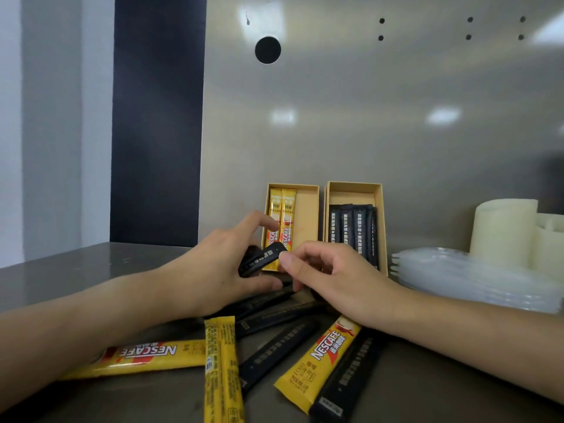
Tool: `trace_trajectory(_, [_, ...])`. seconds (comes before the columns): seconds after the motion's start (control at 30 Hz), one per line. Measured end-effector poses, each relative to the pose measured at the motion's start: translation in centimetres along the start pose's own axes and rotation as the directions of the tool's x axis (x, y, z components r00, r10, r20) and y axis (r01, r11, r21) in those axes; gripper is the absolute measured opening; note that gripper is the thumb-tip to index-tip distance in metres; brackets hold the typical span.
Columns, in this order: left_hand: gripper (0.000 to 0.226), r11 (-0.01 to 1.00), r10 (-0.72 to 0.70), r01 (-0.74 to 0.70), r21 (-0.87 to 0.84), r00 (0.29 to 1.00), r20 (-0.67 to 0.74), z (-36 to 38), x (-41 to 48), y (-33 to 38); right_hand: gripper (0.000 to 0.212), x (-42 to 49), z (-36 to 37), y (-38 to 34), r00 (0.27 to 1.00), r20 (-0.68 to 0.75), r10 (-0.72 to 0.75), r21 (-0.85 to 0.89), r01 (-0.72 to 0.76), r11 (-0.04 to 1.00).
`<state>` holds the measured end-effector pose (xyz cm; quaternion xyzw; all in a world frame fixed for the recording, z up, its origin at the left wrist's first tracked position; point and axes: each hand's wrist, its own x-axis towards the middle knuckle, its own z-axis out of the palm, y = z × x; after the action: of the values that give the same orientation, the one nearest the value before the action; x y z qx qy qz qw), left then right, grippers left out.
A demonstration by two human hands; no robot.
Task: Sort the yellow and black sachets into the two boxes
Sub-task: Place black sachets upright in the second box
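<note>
While both hands, left [213,267] and right [329,279], pinch a black sachet [262,259], light and floppy, its box [354,190] waits at one o'clock.

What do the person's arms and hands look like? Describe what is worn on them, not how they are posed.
Both arms are bare from the frame's edge to the fingertips: no sleeves, gloves, watch or bracelet show. The left hand and right hand carry no visible rings. The one nail facing the camera, on the right hand, looks short and unpainted. No markings, tape or cables appear on either forearm.
</note>
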<state>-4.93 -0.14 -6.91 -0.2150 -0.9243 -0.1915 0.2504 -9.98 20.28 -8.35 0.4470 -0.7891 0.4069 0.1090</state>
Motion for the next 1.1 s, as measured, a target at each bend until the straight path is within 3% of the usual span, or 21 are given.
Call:
trace_trajectory(0.2, [0.073,1.000,0.010,-0.012,0.021,0.996,0.086,0.4,-0.1,0.2,0.013,0.2,-0.2,0.5,0.998,-0.040,0.051,0.080,-0.048,0.996])
trace_trajectory(0.3, [0.075,1.000,-0.020,0.019,0.020,0.994,0.104,0.2,0.0,0.1,0.013,0.3,-0.5,0.7,0.986,-0.116,0.121,0.168,-0.100,0.981])
trace_trajectory(0.4, [0.064,0.997,-0.079,0.077,0.020,0.992,0.098,-0.4,0.0,-0.2,0.020,0.3,-0.9,1.0,0.941,-0.232,0.246,0.331,-0.162,0.930])
trace_trajectory(0.5, [0.042,0.991,-0.121,0.125,-0.047,0.990,0.068,-0.8,-0.1,-0.8,0.021,0.3,-1.2,1.3,0.908,-0.310,0.281,0.393,-0.146,0.908])
trace_trajectory(0.67, [0.020,0.983,-0.131,0.135,-0.127,0.990,0.042,-0.8,0.0,-1.2,0.021,0.5,-1.1,1.4,0.894,-0.346,0.283,0.336,-0.163,0.928])
trace_trajectory(0.93, [0.021,0.984,-0.133,0.135,-0.113,0.991,0.025,-0.9,0.1,-1.2,0.019,0.4,-0.9,1.5,0.898,-0.296,0.326,0.339,-0.221,0.915])
trace_trajectory(1.1, [0.030,0.977,-0.135,0.142,-0.161,0.989,0.053,-1.0,0.1,-1.2,0.013,0.4,-0.8,1.6,0.907,-0.335,0.256,0.221,-0.188,0.957])
